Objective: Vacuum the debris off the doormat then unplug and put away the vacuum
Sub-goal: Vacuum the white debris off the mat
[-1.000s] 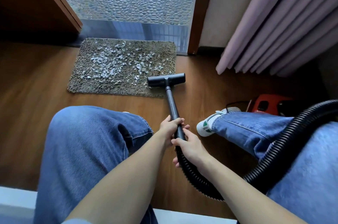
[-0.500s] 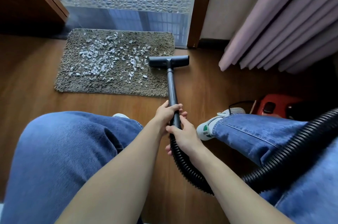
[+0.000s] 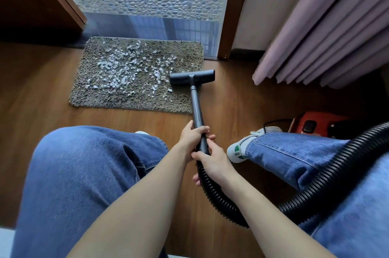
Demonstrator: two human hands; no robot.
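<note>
Debris (image 3: 128,72), pale scraps, lies scattered over the middle of the doormat (image 3: 101,97) by the glass door. Just right of it, the vacuum head (image 3: 192,77) sits at the mat's right edge, its long axis crosswise, half over the wooden floor (image 3: 42,110). From there the wand (image 3: 196,108) runs straight back to the grip: left hand (image 3: 192,137) wrapped around the wand, nearer the mat; right hand (image 3: 212,163) closed where the hose (image 3: 315,190) joins. The scraps lie forward and left, so the stroke likely sweeps leftward. The red vacuum body (image 3: 309,125) rests at right.
</note>
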